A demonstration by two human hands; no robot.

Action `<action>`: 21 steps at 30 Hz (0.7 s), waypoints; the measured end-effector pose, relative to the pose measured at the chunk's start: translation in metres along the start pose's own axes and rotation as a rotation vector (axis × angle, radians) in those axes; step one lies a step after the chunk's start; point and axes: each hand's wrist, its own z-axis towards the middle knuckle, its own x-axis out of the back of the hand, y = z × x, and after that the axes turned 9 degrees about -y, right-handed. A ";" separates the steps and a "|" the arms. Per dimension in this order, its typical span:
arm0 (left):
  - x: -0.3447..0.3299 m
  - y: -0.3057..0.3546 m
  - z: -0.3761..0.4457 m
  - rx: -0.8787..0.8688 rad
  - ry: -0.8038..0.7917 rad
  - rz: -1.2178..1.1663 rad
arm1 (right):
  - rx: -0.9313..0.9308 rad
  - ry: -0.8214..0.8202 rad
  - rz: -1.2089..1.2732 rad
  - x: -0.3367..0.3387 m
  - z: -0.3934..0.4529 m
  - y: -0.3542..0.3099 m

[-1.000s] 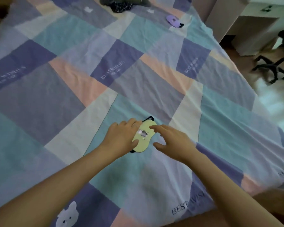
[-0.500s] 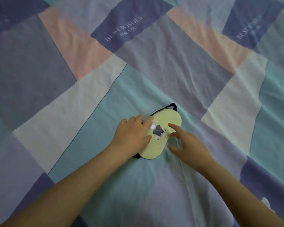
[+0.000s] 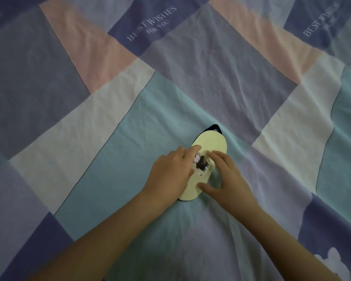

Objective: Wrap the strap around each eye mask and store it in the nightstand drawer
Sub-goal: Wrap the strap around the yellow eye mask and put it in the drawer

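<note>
Pale yellow eye mask [image 3: 209, 145] lies flat on the patchwork bedsheet [image 3: 130, 128], on a teal panel; its long axis runs from near-left to far-right, the far rounded end pointing up and right, with a loop of dark strap [image 3: 215, 126] showing past that end. Left hand [image 3: 170, 175] rests palm-down over the mask's left side, fingers loosely curved, gripping nothing visible. Right hand [image 3: 229, 179] spread open, fingertips and thumb touching the mask's right edge.

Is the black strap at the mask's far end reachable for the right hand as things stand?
Probably yes. The strap peeks out beyond the yellow eye mask, uncovered, and the right hand already rests beside the mask with nothing between.
</note>
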 end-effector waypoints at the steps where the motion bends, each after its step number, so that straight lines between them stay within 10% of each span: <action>1: 0.004 0.003 -0.002 0.007 -0.010 -0.091 | 0.018 0.007 -0.006 0.000 0.000 0.000; 21: 0.027 -0.006 -0.035 0.208 0.074 -0.543 | 0.039 0.350 0.485 0.020 -0.025 -0.033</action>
